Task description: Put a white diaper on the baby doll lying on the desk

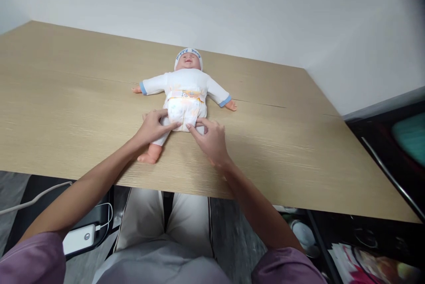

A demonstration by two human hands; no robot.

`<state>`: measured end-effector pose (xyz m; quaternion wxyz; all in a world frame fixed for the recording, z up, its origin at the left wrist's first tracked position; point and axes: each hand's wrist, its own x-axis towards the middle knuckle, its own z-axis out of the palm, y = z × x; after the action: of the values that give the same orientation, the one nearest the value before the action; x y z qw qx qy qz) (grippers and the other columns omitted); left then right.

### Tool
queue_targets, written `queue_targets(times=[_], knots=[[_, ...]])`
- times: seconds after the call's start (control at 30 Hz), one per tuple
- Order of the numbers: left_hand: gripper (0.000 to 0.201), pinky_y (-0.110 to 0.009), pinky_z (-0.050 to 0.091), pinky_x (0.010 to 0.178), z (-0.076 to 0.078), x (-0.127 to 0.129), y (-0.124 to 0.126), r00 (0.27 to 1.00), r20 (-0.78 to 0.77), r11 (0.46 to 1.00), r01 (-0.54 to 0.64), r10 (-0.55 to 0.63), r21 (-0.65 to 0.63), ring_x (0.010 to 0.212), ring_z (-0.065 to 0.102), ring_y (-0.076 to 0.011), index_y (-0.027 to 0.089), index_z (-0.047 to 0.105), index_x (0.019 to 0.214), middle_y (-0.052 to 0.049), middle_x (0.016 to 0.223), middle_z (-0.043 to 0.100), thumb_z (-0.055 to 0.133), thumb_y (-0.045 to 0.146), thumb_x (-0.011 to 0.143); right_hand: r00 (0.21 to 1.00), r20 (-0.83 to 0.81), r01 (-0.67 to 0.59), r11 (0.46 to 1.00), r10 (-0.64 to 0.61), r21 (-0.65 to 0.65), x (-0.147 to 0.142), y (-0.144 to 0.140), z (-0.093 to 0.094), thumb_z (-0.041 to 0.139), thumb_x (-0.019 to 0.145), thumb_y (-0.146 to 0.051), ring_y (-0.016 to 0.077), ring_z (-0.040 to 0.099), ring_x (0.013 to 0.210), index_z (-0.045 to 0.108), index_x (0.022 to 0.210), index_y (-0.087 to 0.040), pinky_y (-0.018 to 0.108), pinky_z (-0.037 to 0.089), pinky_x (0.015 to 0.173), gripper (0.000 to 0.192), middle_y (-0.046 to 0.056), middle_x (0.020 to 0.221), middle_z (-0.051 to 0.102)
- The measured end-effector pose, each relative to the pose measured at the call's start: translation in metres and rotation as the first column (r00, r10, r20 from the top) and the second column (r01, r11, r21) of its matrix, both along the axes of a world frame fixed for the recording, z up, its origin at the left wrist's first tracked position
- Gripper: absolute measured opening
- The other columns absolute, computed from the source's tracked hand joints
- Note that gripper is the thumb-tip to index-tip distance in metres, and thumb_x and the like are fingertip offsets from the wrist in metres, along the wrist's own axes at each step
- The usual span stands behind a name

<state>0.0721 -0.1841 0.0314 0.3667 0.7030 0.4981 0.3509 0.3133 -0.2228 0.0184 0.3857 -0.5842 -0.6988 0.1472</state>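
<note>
A baby doll (188, 79) lies on its back on the wooden table, its head away from me and its arms spread. It wears a white top with blue cuffs and a white cap with blue lettering. A white diaper (184, 111) with a printed waistband is around its hips. My left hand (154, 128) pinches the diaper's edge by the leg on the left. On the other side, my right hand (210, 137) pinches the opposite leg edge between thumb and fingers. One bare foot shows below my left hand; the other foot is hidden behind my right hand.
The light wooden table (83, 120) reaches back to a white wall (212, 9). Below its front edge at left, a white power bank (79, 239) with a cable lies on a black seat. Papers (352, 259) and other items sit on a dark shelf at lower right.
</note>
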Motion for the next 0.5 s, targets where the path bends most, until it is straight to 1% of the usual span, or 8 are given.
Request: queue_targets(times=[0.1, 0.17, 0.23, 0.3, 0.37, 0.4, 0.43, 0.5], knots=[[0.052, -0.044, 0.058, 0.094, 0.0025, -0.0005, 0.0029, 0.985, 0.164, 0.986, 0.070, -0.045, -0.150, 0.110, 0.076, -0.0334, 0.019, 0.084, 0.111, -0.009, 0.116, 0.086, 0.091, 0.066, 0.089, 0.996, -0.079, -0.033, 0.999, 0.030, -0.037, -0.0008, 0.0029, 0.0002, 0.070, 0.107, -0.070, 0.0293, 0.070, 0.089, 0.072, 0.085, -0.028, 0.044, 0.051, 0.086, 0.047, 0.005, 0.094, 0.084], [0.057, -0.044, 0.060, 0.096, 0.0037, -0.0006, 0.0041, 0.951, 0.309, 0.961, 0.115, -0.033, -0.251, 0.115, 0.078, -0.0335, 0.019, 0.084, 0.122, -0.012, 0.127, 0.086, 0.092, 0.065, 0.089, 0.983, -0.181, -0.044, 0.995, 0.027, -0.089, -0.0004, 0.0038, 0.0007, 0.072, 0.104, -0.070, 0.0253, 0.064, 0.082, 0.070, 0.084, -0.027, 0.039, 0.049, 0.078, 0.047, 0.003, 0.088, 0.078], [0.059, -0.044, 0.062, 0.098, 0.0040, -0.0002, 0.0045, 0.912, 0.409, 0.938, 0.159, -0.020, -0.307, 0.120, 0.078, -0.0345, 0.019, 0.083, 0.129, -0.015, 0.135, 0.085, 0.092, 0.063, 0.090, 0.963, -0.268, -0.054, 0.989, 0.015, -0.141, 0.0005, 0.0034, 0.0013, 0.074, 0.101, -0.069, 0.0215, 0.055, 0.072, 0.070, 0.087, -0.028, 0.037, 0.045, 0.070, 0.044, 0.000, 0.081, 0.070], [0.059, -0.045, 0.064, 0.099, 0.0030, 0.0007, 0.0048, 0.894, 0.447, 0.932, 0.175, -0.016, -0.317, 0.123, 0.078, -0.0353, 0.019, 0.083, 0.130, -0.016, 0.138, 0.084, 0.092, 0.062, 0.091, 0.956, -0.295, -0.050, 0.987, 0.002, -0.155, 0.0015, 0.0025, 0.0014, 0.074, 0.101, -0.068, 0.0206, 0.050, 0.069, 0.070, 0.088, -0.028, 0.036, 0.045, 0.068, 0.042, -0.001, 0.077, 0.064], [0.057, -0.045, 0.064, 0.099, 0.0006, 0.0020, 0.0055, 0.889, 0.457, 0.938, 0.162, -0.005, -0.305, 0.123, 0.079, -0.0347, 0.018, 0.083, 0.128, -0.017, 0.138, 0.084, 0.092, 0.060, 0.091, 0.966, -0.257, -0.017, 0.994, -0.012, -0.110, 0.0024, 0.0022, 0.0002, 0.075, 0.102, -0.065, 0.0225, 0.053, 0.074, 0.070, 0.089, -0.028, 0.038, 0.050, 0.074, 0.040, 0.000, 0.078, 0.064], [0.056, -0.045, 0.064, 0.099, -0.0009, 0.0025, 0.0059, 0.886, 0.464, 0.942, 0.156, -0.001, -0.297, 0.122, 0.079, -0.0338, 0.018, 0.083, 0.127, -0.016, 0.137, 0.084, 0.092, 0.060, 0.091, 0.974, -0.225, 0.003, 0.998, -0.018, -0.068, 0.0027, 0.0024, -0.0010, 0.076, 0.102, -0.063, 0.0241, 0.057, 0.079, 0.070, 0.090, -0.028, 0.040, 0.054, 0.081, 0.038, 0.001, 0.082, 0.066], [0.055, -0.044, 0.063, 0.099, -0.0023, 0.0027, 0.0061, 0.880, 0.474, 0.943, 0.158, -0.001, -0.292, 0.121, 0.079, -0.0327, 0.018, 0.083, 0.128, -0.016, 0.136, 0.084, 0.092, 0.059, 0.091, 0.981, -0.194, 0.022, 1.000, -0.025, -0.018, 0.0030, 0.0028, -0.0025, 0.077, 0.102, -0.061, 0.0260, 0.061, 0.087, 0.072, 0.091, -0.028, 0.044, 0.057, 0.090, 0.035, 0.003, 0.089, 0.069], [0.054, -0.043, 0.063, 0.098, -0.0040, 0.0014, 0.0058, 0.872, 0.490, 0.943, 0.171, -0.009, -0.287, 0.117, 0.079, -0.0303, 0.019, 0.083, 0.127, -0.014, 0.132, 0.085, 0.092, 0.060, 0.092, 0.988, -0.152, 0.052, 0.996, -0.040, 0.076, 0.0042, 0.0030, -0.0057, 0.078, 0.102, -0.056, 0.0305, 0.067, 0.104, 0.075, 0.094, -0.027, 0.052, 0.057, 0.106, 0.031, 0.008, 0.106, 0.072]])
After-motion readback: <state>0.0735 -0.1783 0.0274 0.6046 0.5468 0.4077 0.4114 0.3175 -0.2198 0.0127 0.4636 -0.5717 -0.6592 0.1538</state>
